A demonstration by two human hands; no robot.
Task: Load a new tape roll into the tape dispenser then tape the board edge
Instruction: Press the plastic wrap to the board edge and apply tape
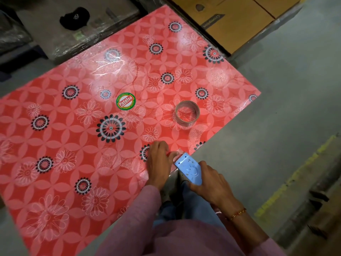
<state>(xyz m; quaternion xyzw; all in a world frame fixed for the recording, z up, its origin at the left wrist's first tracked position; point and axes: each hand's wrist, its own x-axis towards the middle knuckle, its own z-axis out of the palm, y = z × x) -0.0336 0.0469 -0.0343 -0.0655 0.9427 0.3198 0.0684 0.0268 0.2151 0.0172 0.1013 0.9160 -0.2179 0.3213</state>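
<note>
A large red board with a flower pattern and clear film lies flat, filling most of the head view. Its near right edge runs diagonally past my hands. My right hand grips a light blue tape dispenser with a toothed blade, held at that edge. A strip of clear tape runs from the blade onto the board. My left hand rests on the board beside the blade, fingers bent, thumb pressing on the tape. An almost empty tape roll sits on the board further back.
Grey concrete floor lies to the right of the board. Brown cardboard boxes stand at the top right, film-wrapped packs with a black object on top at the top left. A yellow floor line runs at the right.
</note>
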